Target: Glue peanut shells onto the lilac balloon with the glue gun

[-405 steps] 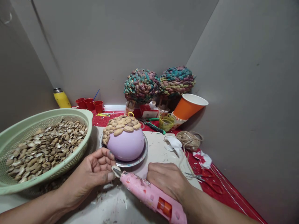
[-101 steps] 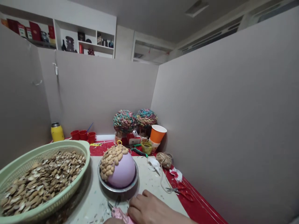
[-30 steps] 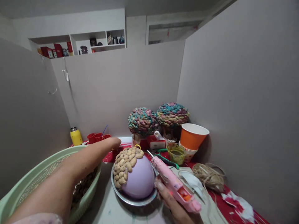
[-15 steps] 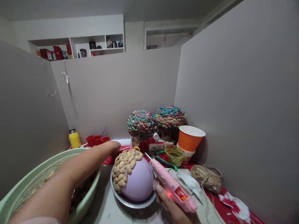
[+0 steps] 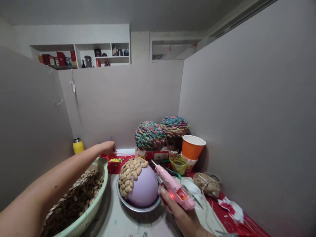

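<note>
My right hand (image 5: 183, 220) is closed round a pink glue gun (image 5: 172, 190), whose nozzle points up and left beside a purple ball (image 5: 144, 190). The ball sits in a metal bowl (image 5: 138, 208) and has peanut shells (image 5: 128, 172) stuck over its top left. My left arm stretches over a green basket (image 5: 95, 210) of shells to the back of the table. There my left hand (image 5: 108, 147) is curled, and a thin pale stick (image 5: 123, 153) seems to run from its fingers. What it grips is too small to name.
Two yarn-covered balls (image 5: 150, 135) stand at the back, beside an orange cup (image 5: 192, 147) and a small yellow-green cup (image 5: 178, 164). A yellow bottle (image 5: 78, 146) stands at back left. A twine coil (image 5: 206, 184) and paper scraps lie on the red cloth (image 5: 230, 217) at right. Grey partition walls close in three sides.
My left hand has reached farther back and left, past the ball, and now covers the red cups. The glue gun has shifted slightly left with my right hand.
</note>
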Tool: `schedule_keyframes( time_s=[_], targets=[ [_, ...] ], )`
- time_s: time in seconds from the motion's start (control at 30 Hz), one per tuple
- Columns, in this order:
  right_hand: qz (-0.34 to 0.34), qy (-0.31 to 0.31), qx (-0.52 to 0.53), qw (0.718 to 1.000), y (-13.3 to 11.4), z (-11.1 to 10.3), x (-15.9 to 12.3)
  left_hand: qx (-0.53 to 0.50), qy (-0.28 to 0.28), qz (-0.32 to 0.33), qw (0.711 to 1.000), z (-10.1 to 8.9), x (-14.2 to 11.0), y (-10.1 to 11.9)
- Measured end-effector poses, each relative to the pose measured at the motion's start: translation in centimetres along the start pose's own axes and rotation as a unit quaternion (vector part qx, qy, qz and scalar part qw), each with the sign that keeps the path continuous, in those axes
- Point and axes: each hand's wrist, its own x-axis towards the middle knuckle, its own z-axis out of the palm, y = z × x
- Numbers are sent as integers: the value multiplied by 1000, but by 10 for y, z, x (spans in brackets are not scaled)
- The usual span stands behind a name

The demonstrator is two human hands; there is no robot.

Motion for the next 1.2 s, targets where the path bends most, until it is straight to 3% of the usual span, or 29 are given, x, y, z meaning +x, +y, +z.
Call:
schedule_keyframes(
  time_s=[0.23,0.5,0.77,0.9,1.07,1.2],
  targets=[
    [-30,5,2,1000,-8,-16,29,-65,-2,-11,998,-20,-8,-2],
    [-25,63,-4,998,-12,-33,58,-132,32,-2,991,-25,-12,6],
    [-41,27,-45,998,-13,-37,55,-193,154,-29,969,-41,-31,11],
    [-47,34,-58,997,-10,-39,55,-230,276,-25,933,-54,-48,19],
    [-54,65,-45,995,-12,-41,59,-290,435,1,853,-84,-73,32],
    [-80,76,-13,994,-28,-39,56,-348,457,41,817,-101,-96,55]
  ],
)
